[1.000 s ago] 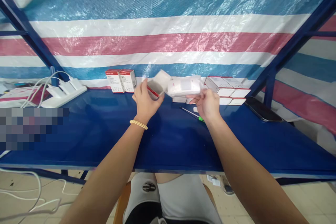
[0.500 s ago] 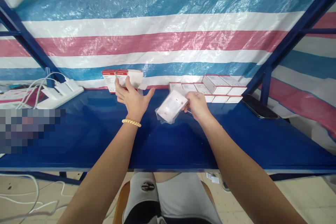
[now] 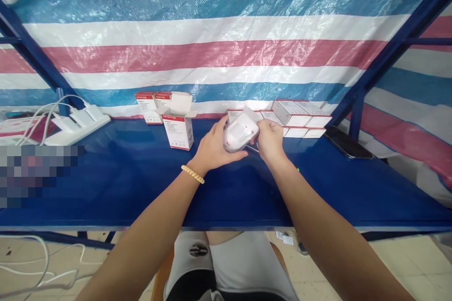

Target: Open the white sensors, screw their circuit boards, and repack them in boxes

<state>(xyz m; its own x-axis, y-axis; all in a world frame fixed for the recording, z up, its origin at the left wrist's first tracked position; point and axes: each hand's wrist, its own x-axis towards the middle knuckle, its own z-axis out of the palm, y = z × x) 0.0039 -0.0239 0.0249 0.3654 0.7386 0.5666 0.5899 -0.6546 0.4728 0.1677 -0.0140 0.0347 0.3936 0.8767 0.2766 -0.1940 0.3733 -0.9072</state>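
Note:
A white detector (image 3: 240, 132) in a clear plastic bag is held above the table between both hands. My right hand (image 3: 270, 138) pinches the bag and the detector's right end. Wrapped round its left side is my left hand (image 3: 217, 148), thumb along the lower edge and fingers partly hidden behind it. To the left an opened detector box (image 3: 177, 130) stands upright with its flaps raised; its inside cannot be seen. Under my right hand, part of a screwdriver shaft (image 3: 253, 148) shows; the hand and arm hide most of the tool.
Two closed detector boxes (image 3: 145, 109) stand behind the opened one. Several white-and-red boxes (image 3: 293, 114) are stacked at the back right, beside a black phone (image 3: 348, 143). A white power strip (image 3: 76, 134) with plugged-in chargers lies left on the blue table (image 3: 233, 197).
My left hand set the opened box down on the left, let go of it, and came right to the detector. My right hand kept hold of the bagged detector, which has been lowered and turned.

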